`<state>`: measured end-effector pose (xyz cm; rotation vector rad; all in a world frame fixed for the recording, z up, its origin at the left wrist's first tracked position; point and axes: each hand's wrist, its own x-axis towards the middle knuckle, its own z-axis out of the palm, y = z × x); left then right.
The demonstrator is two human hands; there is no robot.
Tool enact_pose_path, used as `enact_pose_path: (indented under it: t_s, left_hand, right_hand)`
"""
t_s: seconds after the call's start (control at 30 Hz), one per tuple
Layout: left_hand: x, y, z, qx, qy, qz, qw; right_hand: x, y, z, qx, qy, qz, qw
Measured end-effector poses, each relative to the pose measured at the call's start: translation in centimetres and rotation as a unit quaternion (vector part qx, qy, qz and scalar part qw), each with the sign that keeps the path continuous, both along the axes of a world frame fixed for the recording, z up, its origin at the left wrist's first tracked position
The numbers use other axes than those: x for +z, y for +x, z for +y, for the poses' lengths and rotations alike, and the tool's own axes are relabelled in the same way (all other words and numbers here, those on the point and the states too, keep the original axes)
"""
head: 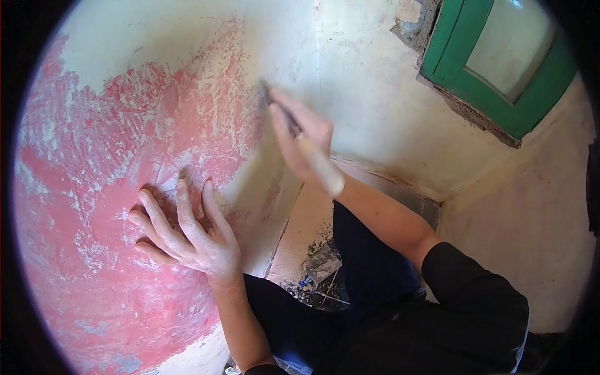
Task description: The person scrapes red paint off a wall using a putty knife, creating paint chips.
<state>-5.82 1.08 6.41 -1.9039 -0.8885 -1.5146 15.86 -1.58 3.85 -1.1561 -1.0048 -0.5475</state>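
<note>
My right hand [304,133] grips a scraper [323,166] by its pale handle. The dark blade end, blurred, meets the wall where a patch of exposed pink-red surface [187,112] borders the whitish paint [262,51]. Lower on the same wall, my left hand [197,234] is spread with its fingertips against the pink area. Whitish dust coats its fingers and back. Streaks and flecks of pale paint cling to the pink patch around both hands.
A green-framed window [511,93] sits at the upper right, with broken plaster [417,23] along its edge. Dark flakes and a crumpled clear plastic piece [323,267] lie on the tiled floor [300,225] between my legs. A wall corner [318,61] rises beyond my right hand.
</note>
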Motion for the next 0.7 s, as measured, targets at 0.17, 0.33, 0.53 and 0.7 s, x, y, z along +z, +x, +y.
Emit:
enact_pose_path:
  t_s: [0.17, 0.33, 0.53, 0.7]
  left_hand:
    - [0.1, 0.2, -0.1, 0.007, 0.004, 0.005, 1.000]
    - [-0.2, -0.2, 0.2, 0.020, 0.008, 0.008, 1.000]
    - [-0.2, -0.1, 0.3, 0.009, 0.008, 0.003, 1.000]
    - [-0.3, -0.1, 0.3, 0.008, 0.004, -0.002, 1.000]
  right_hand:
    - [1.9, 4.1, 0.9, -0.042, 0.021, 0.097, 0.994]
    - [3.2, 4.9, -0.3, 0.103, -0.134, 0.273, 0.947]
    - [3.4, 6.6, 0.3, 0.101, -0.115, 0.292, 0.944]
    - [2.8, 6.2, 0.8, 0.063, -0.108, 0.327, 0.937]
